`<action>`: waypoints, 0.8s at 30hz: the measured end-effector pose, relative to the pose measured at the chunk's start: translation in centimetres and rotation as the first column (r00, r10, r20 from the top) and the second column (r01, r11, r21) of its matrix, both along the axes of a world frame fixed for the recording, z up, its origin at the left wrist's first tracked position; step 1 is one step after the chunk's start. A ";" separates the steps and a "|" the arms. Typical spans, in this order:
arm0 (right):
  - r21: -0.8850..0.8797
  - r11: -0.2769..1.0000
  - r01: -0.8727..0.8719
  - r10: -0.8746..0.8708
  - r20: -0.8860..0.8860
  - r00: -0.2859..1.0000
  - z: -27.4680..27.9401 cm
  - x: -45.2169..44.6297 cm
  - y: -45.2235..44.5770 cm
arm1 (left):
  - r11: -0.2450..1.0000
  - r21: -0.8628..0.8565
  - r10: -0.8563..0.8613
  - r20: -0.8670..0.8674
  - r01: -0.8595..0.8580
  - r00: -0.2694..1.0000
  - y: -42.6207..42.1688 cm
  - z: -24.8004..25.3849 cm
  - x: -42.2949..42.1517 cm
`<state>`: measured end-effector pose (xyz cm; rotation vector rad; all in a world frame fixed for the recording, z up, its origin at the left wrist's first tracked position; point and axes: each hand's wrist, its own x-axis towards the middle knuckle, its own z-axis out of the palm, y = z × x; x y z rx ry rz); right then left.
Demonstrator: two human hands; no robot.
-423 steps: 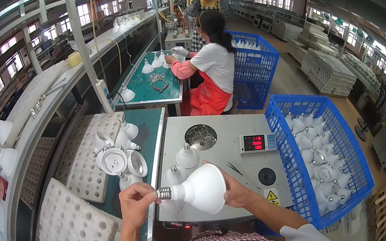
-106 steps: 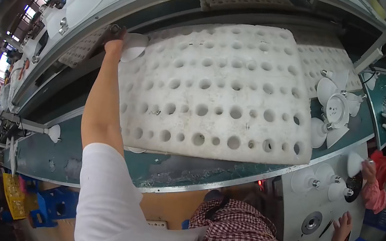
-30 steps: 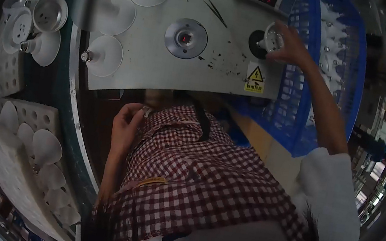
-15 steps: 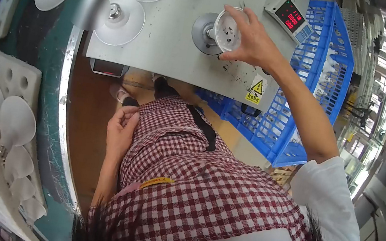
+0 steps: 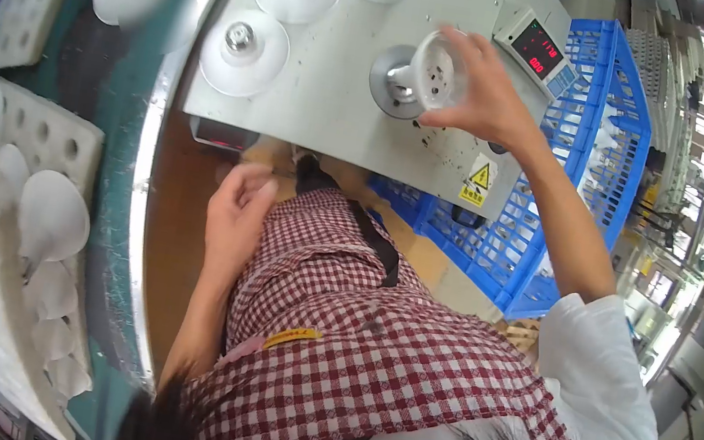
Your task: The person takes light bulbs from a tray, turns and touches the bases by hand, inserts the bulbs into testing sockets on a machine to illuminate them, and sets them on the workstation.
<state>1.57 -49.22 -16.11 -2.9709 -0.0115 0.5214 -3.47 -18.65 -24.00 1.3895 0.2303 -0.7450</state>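
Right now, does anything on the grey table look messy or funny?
Yes, small dark specks lie scattered on the grey table, near the white lamp in the right hand. They look like stray crumbs, though I can't tell what they are.

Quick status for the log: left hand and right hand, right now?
Left hand: loosely open, fingers half curled, nothing visible in it.
Right hand: holding a white reflector-bulb housing, grip closed around its wide rim.
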 end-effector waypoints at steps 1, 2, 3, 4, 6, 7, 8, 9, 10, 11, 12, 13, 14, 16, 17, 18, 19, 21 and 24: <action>0.328 0.924 0.197 -0.189 -0.057 0.980 1.7 -0.5 -0.3 | 0.994 -0.100 0.050 0.015 -0.048 0.999 -1.5 2.2 1.7; 0.609 0.709 0.355 -0.328 -0.161 0.931 3.2 -0.9 -0.1 | 0.991 -0.131 0.045 0.050 -0.038 0.998 -2.7 4.5 3.4; 0.781 0.281 0.558 -0.354 -0.457 0.816 4.4 -1.6 0.8 | 0.981 -0.191 0.044 0.089 -0.027 0.995 -4.0 6.4 4.9; 0.824 -0.063 0.563 -0.225 -0.561 0.796 2.8 -2.8 0.9 | 0.980 -0.201 0.045 0.161 -0.012 0.986 -5.1 7.3 6.0; 0.677 -0.435 0.594 0.003 -0.659 0.752 2.7 -4.2 2.9 | 0.927 -0.375 0.113 0.217 -0.024 0.970 -6.6 9.4 7.2; 0.637 -0.511 0.576 0.055 -0.645 0.762 2.8 -4.5 3.5 | 0.926 -0.378 0.112 0.274 0.000 0.955 -6.8 10.4 7.5; 0.589 -0.582 0.561 0.107 -0.628 0.771 3.0 -4.7 4.1 | 0.925 -0.380 0.108 0.327 0.026 0.939 -6.8 11.4 7.6; 0.600 -0.592 0.538 0.110 -0.601 0.792 3.5 -4.9 4.7 | 0.923 -0.384 0.132 0.361 0.018 0.923 -7.1 12.0 7.7; 0.529 -0.643 0.553 0.116 -0.647 0.754 4.1 -5.1 5.2 | 0.926 -0.376 0.122 0.387 0.035 0.914 -7.0 12.5 7.9; 0.454 -0.689 0.565 0.126 -0.693 0.710 4.7 -5.2 5.3 | 0.931 -0.363 0.131 0.425 0.037 0.896 -7.0 12.9 8.0; 0.462 -0.695 0.551 0.124 -0.678 0.725 4.6 -5.4 5.1 | 0.935 -0.353 0.140 0.460 0.036 0.877 -7.1 13.4 8.0; 0.596 -0.570 0.566 -0.003 -0.691 0.723 3.9 -5.6 4.9 | 0.942 -0.333 0.135 0.501 0.046 0.855 -7.2 14.0 8.1; 0.698 -0.421 0.579 -0.129 -0.678 0.724 3.2 -5.7 4.7 | 0.944 -0.325 0.128 0.513 0.053 0.849 -7.5 14.2 8.2; 0.723 -0.440 0.532 -0.138 -0.640 0.756 2.3 -6.0 3.6 | 0.979 -0.189 0.057 0.595 0.071 0.801 -8.1 14.4 8.7; 0.719 -0.506 0.477 -0.047 -0.575 0.817 1.8 -5.7 2.8 | 0.977 -0.185 0.016 0.573 0.110 0.820 -8.5 14.4 9.1; 0.702 -0.570 0.428 0.039 -0.496 0.867 1.5 -5.4 1.9 | 0.977 -0.181 0.015 0.581 0.111 0.814 -8.9 14.4 9.4; 0.705 -0.569 0.423 0.045 -0.487 0.872 1.4 -4.9 0.6 | 0.990 -0.085 -0.028 0.652 0.110 0.758 -9.3 14.5 9.6; 0.778 -0.548 0.307 -0.258 -0.506 0.823 2.0 -2.6 -2.0 | 0.993 0.083 -0.116 0.734 0.081 0.669 -9.3 15.4 10.1; 0.812 -0.563 0.152 -0.434 -0.447 0.782 2.6 4.5 -6.0 | 0.976 0.160 -0.005 0.689 -0.145 0.725 -5.4 16.1 8.1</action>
